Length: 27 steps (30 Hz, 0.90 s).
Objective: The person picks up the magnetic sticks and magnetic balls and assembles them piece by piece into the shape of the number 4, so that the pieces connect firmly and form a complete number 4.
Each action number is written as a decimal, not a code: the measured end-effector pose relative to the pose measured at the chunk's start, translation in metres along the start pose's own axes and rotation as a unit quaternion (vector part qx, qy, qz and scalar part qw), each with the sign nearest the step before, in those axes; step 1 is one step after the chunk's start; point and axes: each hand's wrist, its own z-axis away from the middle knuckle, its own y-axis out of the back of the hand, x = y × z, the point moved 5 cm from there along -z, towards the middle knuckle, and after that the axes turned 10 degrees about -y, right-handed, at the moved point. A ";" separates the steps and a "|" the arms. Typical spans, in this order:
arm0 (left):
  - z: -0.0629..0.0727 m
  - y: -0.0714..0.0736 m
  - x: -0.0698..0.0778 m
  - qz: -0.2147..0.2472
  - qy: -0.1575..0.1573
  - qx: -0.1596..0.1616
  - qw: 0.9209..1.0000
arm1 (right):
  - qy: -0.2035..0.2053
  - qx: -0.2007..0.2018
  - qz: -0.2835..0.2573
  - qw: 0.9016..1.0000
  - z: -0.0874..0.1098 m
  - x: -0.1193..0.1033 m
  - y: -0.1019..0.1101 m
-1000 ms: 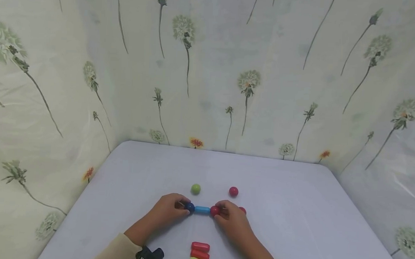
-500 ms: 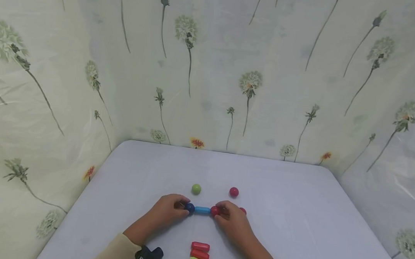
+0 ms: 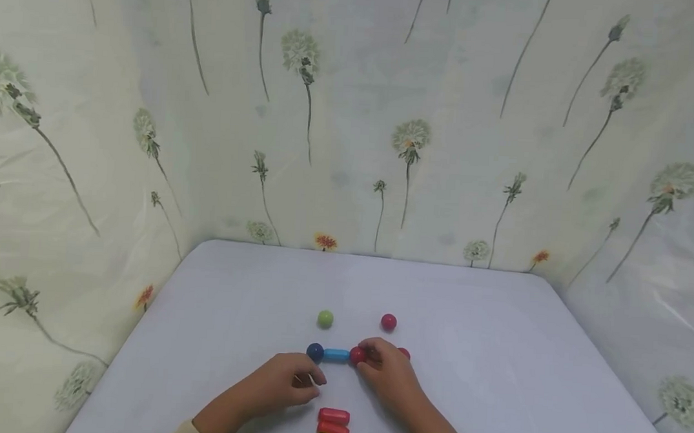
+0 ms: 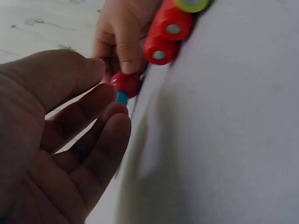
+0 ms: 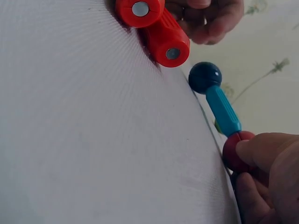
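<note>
The right hand (image 3: 392, 373) pinches the red ball (image 3: 356, 356) on the blue rod (image 3: 336, 355), lower centre, best held steady; the left hand (image 3: 281, 383), loosely open, holds nothing.

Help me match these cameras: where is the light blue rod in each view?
Head: light blue rod, lower middle, between navy ball and red ball.
Left wrist: a sliver of light blue rod, left of centre, partly behind the left hand.
Right wrist: light blue rod, right of centre, slanting.
Shared landmark: the red ball held by the right hand.

Floral sheeting (image 3: 351, 113) screens the table (image 3: 492, 358) — a nook.
</note>
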 end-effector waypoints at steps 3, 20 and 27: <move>-0.003 -0.009 0.001 0.001 0.001 -0.023 1.000 | 0.009 0.002 0.001 1.000 0.000 -0.001 0.001; -0.006 -0.026 0.001 -0.006 0.008 -0.070 0.998 | 0.008 -0.010 -0.006 1.000 0.001 0.000 0.002; -0.006 -0.027 0.003 -0.016 0.016 -0.080 0.997 | 0.009 -0.009 -0.007 1.000 -0.001 0.001 0.002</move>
